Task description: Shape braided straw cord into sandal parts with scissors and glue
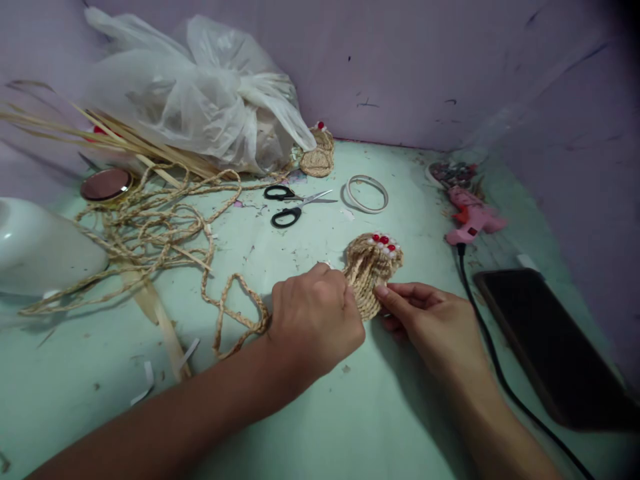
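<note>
A small woven straw slipper (371, 269) with red and white beads on its top lies on the pale green table (320, 413). My left hand (315, 320) is closed in a fist against its left edge, pinching the weave. My right hand (430, 320) grips its lower right edge between thumb and fingers. A braided straw cord (235, 313) trails from under my left hand toward the tangled heap (150, 227) at the left.
Black scissors (293, 203) and a white ring (367, 193) lie beyond the slipper. A second woven piece (318, 155) sits by a plastic bag (195, 100). A pink glue gun (470, 217) with black cable (480, 313) and a dark phone (550, 343) are at right. A white bowl (40, 247) stands left.
</note>
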Demonstrator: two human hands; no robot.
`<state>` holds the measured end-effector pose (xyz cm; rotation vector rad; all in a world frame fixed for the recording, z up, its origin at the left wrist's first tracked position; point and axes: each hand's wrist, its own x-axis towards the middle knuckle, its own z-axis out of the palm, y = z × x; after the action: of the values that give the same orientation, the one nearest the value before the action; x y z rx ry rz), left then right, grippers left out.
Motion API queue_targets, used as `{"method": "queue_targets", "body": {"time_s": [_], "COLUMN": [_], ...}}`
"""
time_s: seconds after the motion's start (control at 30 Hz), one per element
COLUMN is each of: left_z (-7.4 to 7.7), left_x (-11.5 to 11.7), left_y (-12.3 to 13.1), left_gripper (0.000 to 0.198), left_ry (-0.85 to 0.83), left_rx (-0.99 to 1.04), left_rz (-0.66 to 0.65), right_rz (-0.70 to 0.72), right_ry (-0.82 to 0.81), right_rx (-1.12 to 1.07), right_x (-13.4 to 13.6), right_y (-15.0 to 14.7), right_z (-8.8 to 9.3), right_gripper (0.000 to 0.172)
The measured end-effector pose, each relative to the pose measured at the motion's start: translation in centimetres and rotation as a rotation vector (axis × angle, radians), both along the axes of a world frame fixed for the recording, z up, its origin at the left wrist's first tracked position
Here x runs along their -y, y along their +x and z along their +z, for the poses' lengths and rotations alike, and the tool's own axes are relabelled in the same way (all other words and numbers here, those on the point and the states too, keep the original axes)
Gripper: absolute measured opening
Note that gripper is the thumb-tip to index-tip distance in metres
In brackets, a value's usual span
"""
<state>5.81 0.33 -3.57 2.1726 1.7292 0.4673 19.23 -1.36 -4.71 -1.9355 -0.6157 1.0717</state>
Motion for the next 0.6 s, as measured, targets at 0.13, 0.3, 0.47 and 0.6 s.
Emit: {"method": "queue_targets", "body": {"time_s": [0.13, 0.3, 0.47, 0.6], "left_z": [-0.1, -0.4, -0.5, -0.5], "left_x": [0.1, -0.2, -1.0, -1.7], "left_y": [0.1, 0.1, -0.1, -0.4], "left_gripper": [0.017, 0.017, 0.016, 0.015], "left_ry": [0.000, -0.022, -0.141, -0.236], "left_rx": [-0.005, -0.027, 0.046, 0.102], "left_rz": [-0.005, -0.028, -0.048, -0.014], "right_rz": [0.074, 0.119, 0.190, 0.252], "right_ry": [-0.015, 0.005, 0.026, 0.054], "right_rx": [0.077, 0.104, 0.182, 0.264], "right_x": [0.0, 0.1, 0.3, 0.2], "right_y": [0.1, 0.5, 0.9, 1.1], "right_z": [0.0, -0.6, -1.3, -1.6], "right_gripper": [0.022, 0.027, 0.030, 0.029]}}
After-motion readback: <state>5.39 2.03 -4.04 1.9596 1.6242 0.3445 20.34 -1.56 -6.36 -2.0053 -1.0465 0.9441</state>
